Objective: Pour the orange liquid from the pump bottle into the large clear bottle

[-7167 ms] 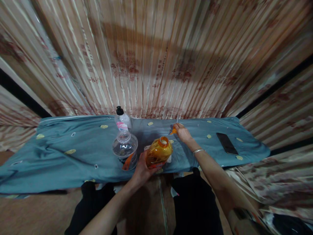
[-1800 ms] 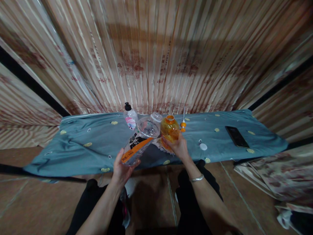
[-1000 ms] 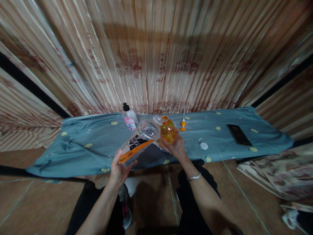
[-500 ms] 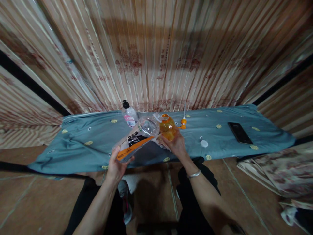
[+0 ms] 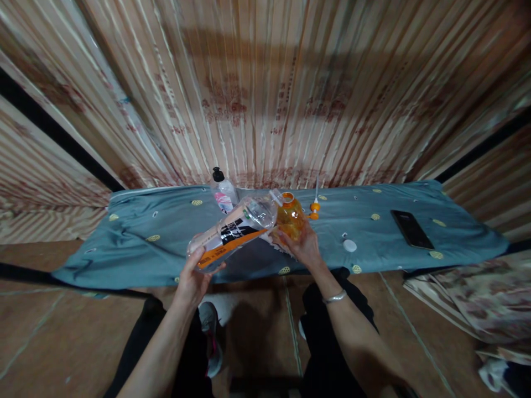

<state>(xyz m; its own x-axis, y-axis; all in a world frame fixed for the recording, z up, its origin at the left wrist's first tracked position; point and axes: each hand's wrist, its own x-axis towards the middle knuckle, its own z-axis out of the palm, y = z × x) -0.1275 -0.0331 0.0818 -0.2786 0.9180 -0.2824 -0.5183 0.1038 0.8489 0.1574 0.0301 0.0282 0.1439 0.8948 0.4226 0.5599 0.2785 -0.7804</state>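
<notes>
My left hand (image 5: 193, 276) grips the base of a large clear plastic bottle (image 5: 232, 232) with a black and orange label. The bottle is tilted almost flat, and its open mouth meets the mouth of an orange bottle (image 5: 289, 218). My right hand (image 5: 302, 246) is wrapped round that orange bottle, which stands upright on the blue-green cloth (image 5: 136, 243). A white cap (image 5: 349, 245) lies on the cloth to the right of my right hand.
A small clear bottle with a black cap (image 5: 223, 190) stands behind the clear bottle. An orange pump nozzle with a white tube (image 5: 315, 205) stands near the curtain (image 5: 265, 94). A black phone (image 5: 410, 228) lies far right. Crumpled fabric (image 5: 464, 298) sits on the floor at right.
The clear bottle has gone from upright in my left hand to nearly horizontal against the orange bottle's mouth. My right hand left the pump nozzle and took the orange bottle.
</notes>
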